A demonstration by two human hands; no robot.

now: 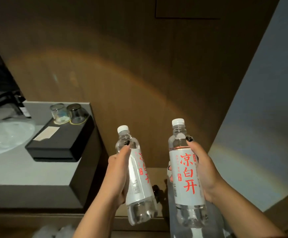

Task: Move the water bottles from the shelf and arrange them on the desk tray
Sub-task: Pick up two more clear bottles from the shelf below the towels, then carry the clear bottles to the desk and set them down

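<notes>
I hold two clear water bottles with white caps and white labels printed in red characters. My left hand (117, 170) grips the left bottle (138, 176) around its label, thumb up near the shoulder. My right hand (205, 167) grips the right bottle (185, 170) the same way, and that bottle sits slightly higher and closer. Both bottles are upright, a little tilted, in the air in front of a wooden wall. A black tray (57, 146) lies on the grey counter at the left, apart from both hands, with two upturned glasses (69, 113) at its far end.
The grey counter (28, 170) holds a white basin (4, 136) with a dark faucet (14, 102) at far left. A card lies on the tray. A brown wood wall stands behind, a pale wall to the right. More bottle tops show at the bottom edge (54, 231).
</notes>
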